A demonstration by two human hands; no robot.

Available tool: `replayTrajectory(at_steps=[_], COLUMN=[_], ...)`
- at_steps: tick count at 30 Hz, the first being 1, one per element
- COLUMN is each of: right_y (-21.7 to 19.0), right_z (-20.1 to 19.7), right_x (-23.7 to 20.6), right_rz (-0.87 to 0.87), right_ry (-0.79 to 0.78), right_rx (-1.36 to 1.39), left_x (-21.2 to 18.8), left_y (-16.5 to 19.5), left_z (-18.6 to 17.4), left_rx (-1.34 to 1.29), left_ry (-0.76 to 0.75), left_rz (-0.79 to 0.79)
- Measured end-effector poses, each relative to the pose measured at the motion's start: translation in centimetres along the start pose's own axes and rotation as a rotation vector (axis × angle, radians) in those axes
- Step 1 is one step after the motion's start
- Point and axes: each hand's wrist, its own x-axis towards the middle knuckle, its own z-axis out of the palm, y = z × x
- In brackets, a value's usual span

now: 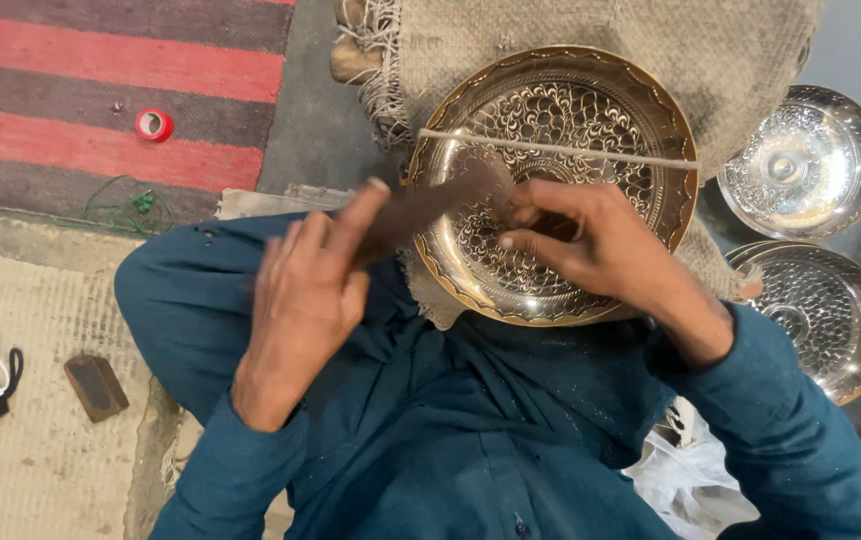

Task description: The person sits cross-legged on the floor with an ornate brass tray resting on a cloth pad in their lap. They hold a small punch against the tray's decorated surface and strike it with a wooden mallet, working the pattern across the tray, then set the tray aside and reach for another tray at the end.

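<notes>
Two hands meet over one engraved brass plate (pixel 590 110) lying on burlap cloth (pixel 730 50) across the lap; a dark tool (pixel 430 205) runs long-axis from the left hand (pixel 300 300) up and right onto the plate's near-left rim. Left fingers are clenched round its handle (blurred). Right hand (pixel 600 245) is nearer the plate's middle, its fingers (pixel 520 240) curled and pinching at the tool's tip; the pinch itself is hidden.

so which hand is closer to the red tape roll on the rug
Left. The left hand holds a dark blurred tool over the lap, on the same side as the red tape roll though well apart from it. The right hand rests on the engraved brass plate, farther away.
</notes>
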Motion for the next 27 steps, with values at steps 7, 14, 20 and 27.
replayTrajectory(at_steps=[7, 14, 20, 27], right_y=[-0.6, -0.6, -1.2, -1.7], right_z=[-0.4, -0.7, -0.3, 0.7], right_x=[0.5, 0.6, -0.9, -2.0], right_rz=[0.105, -0.056, 0.024, 0.142], right_ry=[-0.06, -0.051, 0.16, 0.247], right_rx=[-0.042, 0.017, 0.336, 0.114], left_x=[-0.5, -0.7, -1.4, -0.3], left_y=[-0.3, -0.4, -0.4, 0.4], left_z=[0.1, 1.1, 0.4, 0.4], left_rx=[-0.072, -0.125, -0.368, -0.58], left_ry=[0.112, 0.041, 0.186, -0.098], left_rz=[0.014, -0.146, -0.058, -0.276])
